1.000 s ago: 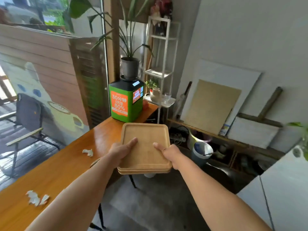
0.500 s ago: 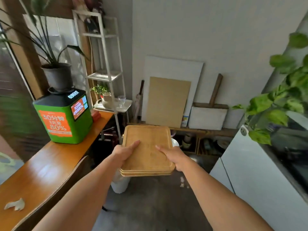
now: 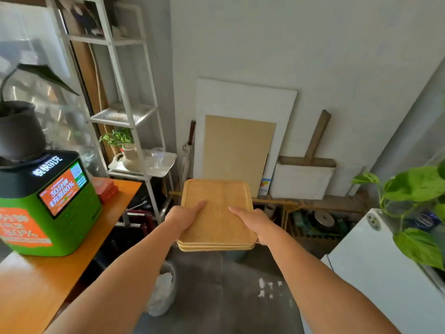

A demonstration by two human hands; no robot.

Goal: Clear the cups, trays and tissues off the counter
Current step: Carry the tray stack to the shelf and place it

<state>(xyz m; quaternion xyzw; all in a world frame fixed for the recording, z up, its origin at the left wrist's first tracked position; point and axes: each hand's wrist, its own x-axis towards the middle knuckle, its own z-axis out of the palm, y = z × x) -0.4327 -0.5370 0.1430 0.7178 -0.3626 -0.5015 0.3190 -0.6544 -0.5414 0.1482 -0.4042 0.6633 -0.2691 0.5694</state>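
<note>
A stack of three square wooden trays [image 3: 216, 196] is held level in front of me, over the grey floor and away from the counter. My left hand [image 3: 184, 216] grips the stack's left edge with the thumb on top. My right hand [image 3: 251, 221] grips the right edge the same way. The top tray is bare. The orange wooden counter [image 3: 36, 292] runs along the left. No cups or tissues are visible on the part of it in view.
A green kiosk box [image 3: 50, 208] with a potted plant on top stands on the counter, beside a red box [image 3: 106, 188]. A white shelf rack [image 3: 125, 112] fills the corner. Boards lean against the wall. A bin [image 3: 162, 292] sits below. A white cabinet [image 3: 375, 273] with a leafy plant is at right.
The view has swung right, away from the counter with its tissues, toward the wall. Both hands keep the same hold on the tray stack.
</note>
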